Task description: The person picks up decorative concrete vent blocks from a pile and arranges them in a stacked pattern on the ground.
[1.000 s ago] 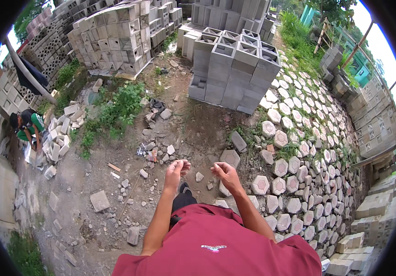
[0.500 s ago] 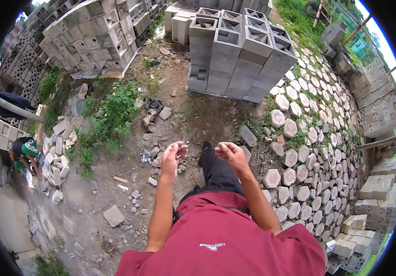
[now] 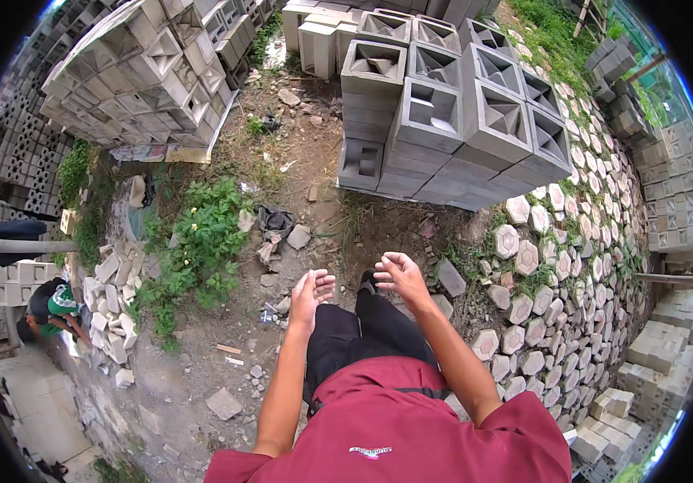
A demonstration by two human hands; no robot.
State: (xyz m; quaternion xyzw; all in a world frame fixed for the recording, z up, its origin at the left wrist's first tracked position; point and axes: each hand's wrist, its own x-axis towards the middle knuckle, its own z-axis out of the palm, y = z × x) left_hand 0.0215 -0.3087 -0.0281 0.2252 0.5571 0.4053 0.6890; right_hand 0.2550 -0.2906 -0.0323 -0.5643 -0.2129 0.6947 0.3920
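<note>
At the far left, a co-worker [image 3: 58,302] in a green and black top bends over beside a pile of broken blocks [image 3: 111,296]; the worker's hands are hard to make out at this size. Right of the pile stands a leafy plant [image 3: 202,229], then a crumpled dark scrap [image 3: 276,219] on the soil. The left hand [image 3: 311,295] is raised above the ground near small rubble, palm turned inward, fingers loosely extended toward the right, open and empty. Midway, the maroon shirt [image 3: 459,443] bears a small pale print [image 3: 371,451] on its lower part, too small to read reliably. The dark shoe [image 3: 368,282] is partly hidden by the right hand [image 3: 400,275], which is also open and empty, its fingers lightly bent toward the left hand and well apart from it. A grey slab [image 3: 451,278] lies just right of it. Beyond stands the stack of grey hollow blocks [image 3: 451,153], untouched. Farther right, hexagonal pavers [image 3: 536,330] cover the ground; block stacks [image 3: 672,201] at the edge are cut off by the lens rim.
</note>
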